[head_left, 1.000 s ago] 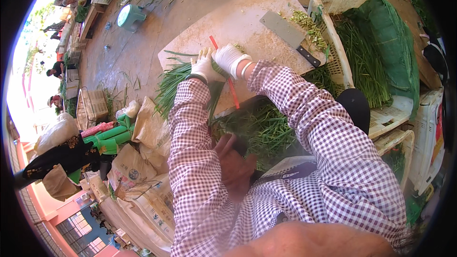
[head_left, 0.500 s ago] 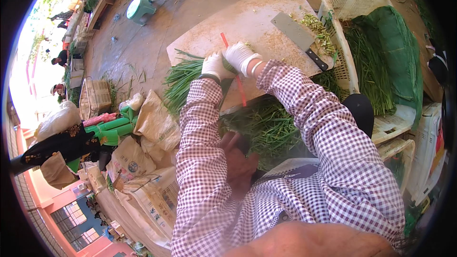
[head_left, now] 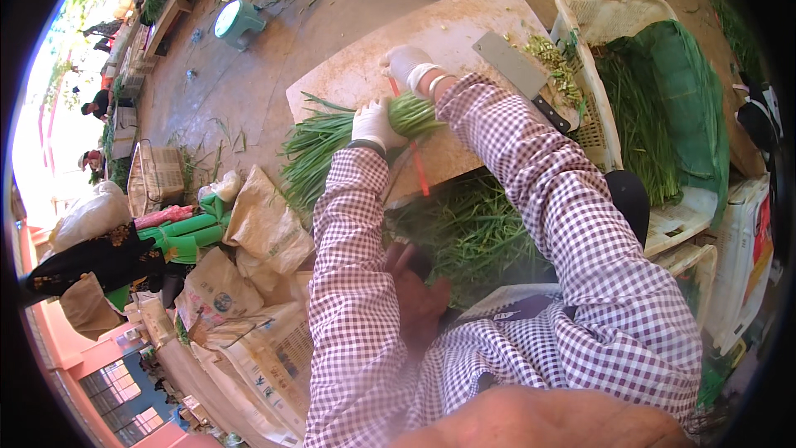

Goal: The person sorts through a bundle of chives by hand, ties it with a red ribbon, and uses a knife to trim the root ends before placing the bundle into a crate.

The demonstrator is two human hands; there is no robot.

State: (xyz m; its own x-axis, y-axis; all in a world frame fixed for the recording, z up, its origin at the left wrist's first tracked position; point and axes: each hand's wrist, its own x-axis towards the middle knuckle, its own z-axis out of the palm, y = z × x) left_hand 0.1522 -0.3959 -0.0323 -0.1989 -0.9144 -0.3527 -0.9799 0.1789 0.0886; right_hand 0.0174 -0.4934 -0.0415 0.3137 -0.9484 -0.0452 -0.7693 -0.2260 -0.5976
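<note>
A bunch of garlic chives (head_left: 414, 115) lies across the pale board (head_left: 344, 66), its leafy ends spread to the left and its cut ends to the right. My gloved left hand (head_left: 378, 123) is closed around the bunch's middle. Under the bunch runs a red strip (head_left: 419, 168), its near end at the board's front edge. My gloved right hand (head_left: 408, 65) is beyond the bunch, fingers closed at the strip's far end; the fingertips are partly hidden. A cleaver (head_left: 512, 65) with a black handle rests on the board's right side, beside chopped stem ends (head_left: 554, 68).
Right of the board stands a cream plastic crate (head_left: 601, 116) holding long greens and a green cloth (head_left: 692, 108). Loose greens (head_left: 481, 232) lie below the board's near edge. Sacks (head_left: 265, 224) are at left, a turquoise-topped stool (head_left: 239, 23) farther off. Other people sit far left.
My right hand has left the bunch's cut ends and moved up and away to the strip's far end, exposing the cut ends. My left hand stays on the bunch.
</note>
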